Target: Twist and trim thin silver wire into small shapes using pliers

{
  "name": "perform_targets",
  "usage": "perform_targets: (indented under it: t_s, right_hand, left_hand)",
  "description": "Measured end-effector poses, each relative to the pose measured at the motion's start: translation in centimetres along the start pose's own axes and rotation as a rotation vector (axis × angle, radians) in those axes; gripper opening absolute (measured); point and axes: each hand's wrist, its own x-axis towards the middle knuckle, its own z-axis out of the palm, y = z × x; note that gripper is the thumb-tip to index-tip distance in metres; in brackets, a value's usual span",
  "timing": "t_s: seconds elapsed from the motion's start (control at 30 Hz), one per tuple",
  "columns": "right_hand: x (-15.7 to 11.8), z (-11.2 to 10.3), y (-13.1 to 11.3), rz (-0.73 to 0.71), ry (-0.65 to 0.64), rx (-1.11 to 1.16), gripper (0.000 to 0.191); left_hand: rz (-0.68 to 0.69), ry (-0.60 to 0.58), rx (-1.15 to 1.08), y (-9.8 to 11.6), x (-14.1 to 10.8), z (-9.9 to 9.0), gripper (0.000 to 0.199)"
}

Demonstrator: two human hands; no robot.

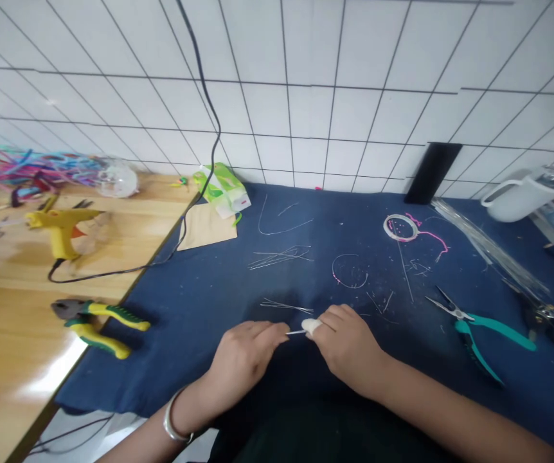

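Close to the front edge of the blue cloth, my left hand [248, 352] pinches one end of a short, thin bundle of silver wire [297, 332]. The other end runs into the closed fingers of my right hand [348, 347], where a white wrap [311, 325] covers a fingertip. Just beyond the hands lie a few cut wires [286, 305], and farther back more straight wires [281, 257]. A curved wire with small pink beads [337, 280] rests ahead of my right hand. How much wire the fingers hide I cannot tell.
Teal-handled needle-nose pliers [460, 315] lie open at right, near a white ring [387, 228] with pink beads. Yellow-green pliers [87, 315] and a yellow glue gun [60, 231] are on the left; its black cord [212, 161] crosses the cloth [200, 289]. A white mug [518, 196] stands back right.
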Motion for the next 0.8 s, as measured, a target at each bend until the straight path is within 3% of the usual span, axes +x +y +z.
perform_targets:
  t_s: [0.07, 0.2, 0.37, 0.57, 0.8]
  right_hand:
    - [1.1, 0.6, -0.1, 0.026, -0.004, -0.007, 0.018]
    - [2.9, 1.5, -0.1, 0.082, -0.039, -0.043, 0.016]
    - [3.5, 1.9, 0.3, 0.143, -0.089, -0.072, 0.014]
    - [3.4, 2.2, 0.9, 0.197, -0.109, -0.033, 0.008]
    - [3.5, 1.3, 1.4, 0.256, -0.062, 0.084, 0.019]
  left_hand:
    - [-0.04, 0.037, 0.033, -1.2, 0.1, -0.5, 0.014]
    - [0.027, 0.042, 0.066, -3.0, 1.4, -1.2, 0.015]
    - [0.025, -0.006, 0.125, -4.2, 3.1, -0.9, 0.019]
    - [-0.025, -0.011, 0.077, -5.0, 3.0, -0.1, 0.02]
    - [0.018, -0.047, 0.136, -4.4, 4.1, -1.1, 0.039]
